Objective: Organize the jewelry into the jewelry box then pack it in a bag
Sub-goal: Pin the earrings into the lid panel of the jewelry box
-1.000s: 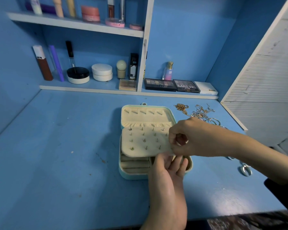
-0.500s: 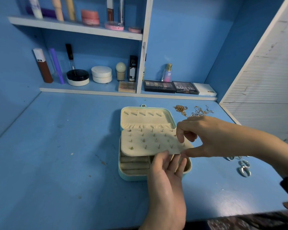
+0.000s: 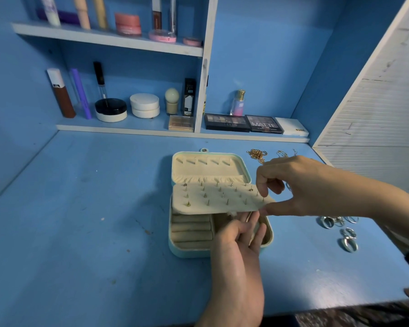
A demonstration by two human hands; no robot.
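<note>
On our blue table point(image 3: 80, 232), the mint jewelry box point(image 3: 189, 252) lies open at the centre. Our right hand point(image 3: 300, 185) pinches the right corner of the cream, velvety earring panel point(image 3: 213, 197). Our left hand point(image 3: 239, 251), fingers straight, props it from beneath. We should hold it level so no stud slips out. Silver rings point(image 3: 347, 241) and gold chains point(image 3: 256, 154) lie loose to the right.

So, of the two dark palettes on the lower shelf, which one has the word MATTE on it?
The right palette, directly beside the white box. The left palette lies farther from that box and shows only faint lettering.
</note>
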